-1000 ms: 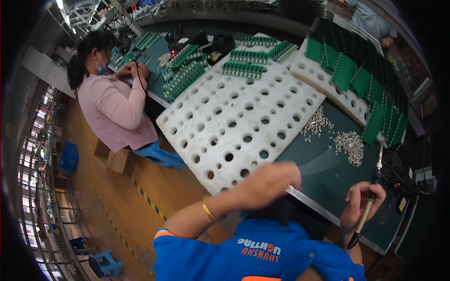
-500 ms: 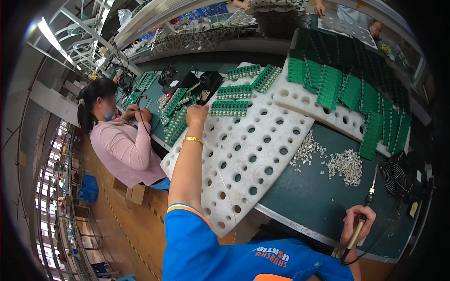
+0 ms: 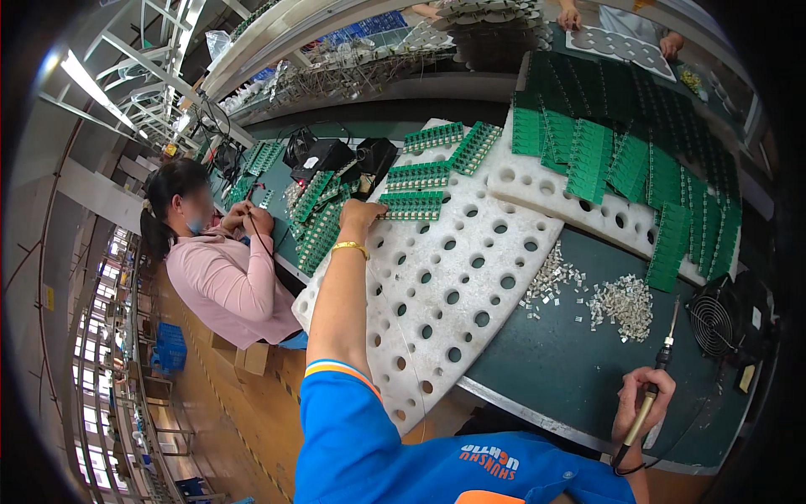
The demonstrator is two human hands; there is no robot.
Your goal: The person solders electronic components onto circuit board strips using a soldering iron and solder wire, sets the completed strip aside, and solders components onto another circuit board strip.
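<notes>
My left hand point(image 3: 359, 218) reaches out over a white perforated foam board point(image 3: 437, 277), its fingers closed at the left end of a green circuit board strip point(image 3: 413, 206) with pale parts along it. Much of the grip is hidden behind the hand. Several similar strips point(image 3: 418, 175) lie just beyond it on the foam, and a heap of strips point(image 3: 317, 227) sits to its left. A thin wire point(image 3: 393, 309) runs down from near my left hand across the foam. At the lower right, my right hand point(image 3: 638, 399) grips a soldering iron point(image 3: 663, 357), tip pointing up.
Small white connectors point(image 3: 621, 307) lie in piles on the dark green bench point(image 3: 546, 370). A second foam slab point(image 3: 546, 181) bears many green boards point(image 3: 588, 160). A black fan point(image 3: 714, 319) stands at right. A co-worker in pink point(image 3: 222, 269) sits left; another person's hands point(image 3: 569, 17) show at the back.
The whole view has shifted slightly, with the bench items a little lower in the picture. My left hand stays at the strip's left end; my right hand keeps the soldering iron.
</notes>
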